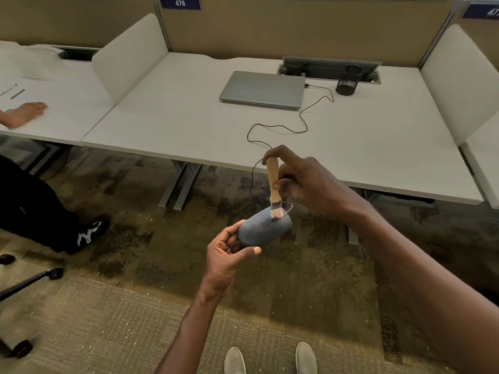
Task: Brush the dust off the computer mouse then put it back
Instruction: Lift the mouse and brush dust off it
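Grey computer mouse [266, 228] pinched at its rear in left hand [229, 255], held over the carpet, off the desk [189, 117]. Wooden-handled brush [274, 184] gripped by right hand [305, 179], bristles touching near the scroll slot. Best kept to light, short strokes toward the cable [278, 128] end, mouse steady.

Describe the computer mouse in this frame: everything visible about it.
The computer mouse is grey and matte, plastic by its look, with a narrow slot along its top. It is held in the air in front of the desk, gripped at its rear by the left hand. Brush bristles touch its front end, where a thin black cable leaves it.
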`<move>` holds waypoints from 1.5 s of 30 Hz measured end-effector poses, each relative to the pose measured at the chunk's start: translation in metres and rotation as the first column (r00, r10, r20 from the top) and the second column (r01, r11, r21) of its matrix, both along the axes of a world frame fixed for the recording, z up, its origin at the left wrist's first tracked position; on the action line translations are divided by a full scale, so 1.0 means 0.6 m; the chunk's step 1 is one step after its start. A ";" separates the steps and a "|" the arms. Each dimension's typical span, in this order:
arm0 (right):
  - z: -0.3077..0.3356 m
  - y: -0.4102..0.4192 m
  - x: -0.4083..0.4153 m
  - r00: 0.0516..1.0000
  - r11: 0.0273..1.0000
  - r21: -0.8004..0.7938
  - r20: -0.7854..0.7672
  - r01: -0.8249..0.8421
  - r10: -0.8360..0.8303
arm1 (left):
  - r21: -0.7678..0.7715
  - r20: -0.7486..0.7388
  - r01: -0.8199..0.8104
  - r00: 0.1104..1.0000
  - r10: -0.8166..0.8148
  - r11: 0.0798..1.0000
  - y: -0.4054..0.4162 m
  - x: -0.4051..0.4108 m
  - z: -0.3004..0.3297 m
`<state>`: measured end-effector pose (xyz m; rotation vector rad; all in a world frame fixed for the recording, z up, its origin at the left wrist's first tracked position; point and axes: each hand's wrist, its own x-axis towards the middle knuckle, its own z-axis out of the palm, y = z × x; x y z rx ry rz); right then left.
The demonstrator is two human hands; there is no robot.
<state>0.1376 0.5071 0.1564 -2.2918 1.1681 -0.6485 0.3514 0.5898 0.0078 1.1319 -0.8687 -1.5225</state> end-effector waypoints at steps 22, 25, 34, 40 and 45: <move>-0.028 -0.002 -0.002 0.944 0.986 0.118 0.294 0.118 -0.148 | 0.015 -0.018 -0.006 1.000 0.006 1.000 -0.003 -0.001 -0.003; -0.032 -0.002 -0.007 0.964 0.986 0.078 0.212 0.149 -0.163 | 0.016 -0.020 -0.001 1.000 0.002 1.000 -0.001 0.000 -0.003; -0.028 -0.005 0.005 0.944 0.980 0.034 0.262 0.197 -0.199 | 0.011 -0.006 -0.001 1.000 0.001 1.000 -0.001 -0.004 -0.004; -0.030 -0.012 0.014 0.944 0.948 -0.034 0.103 0.317 -0.312 | 0.004 0.010 0.005 1.000 -0.005 1.000 0.005 -0.004 -0.001; -0.020 -0.012 0.019 0.927 0.922 -0.111 0.096 0.371 -0.362 | -0.002 0.023 -0.006 1.000 0.006 1.000 0.008 -0.001 -0.004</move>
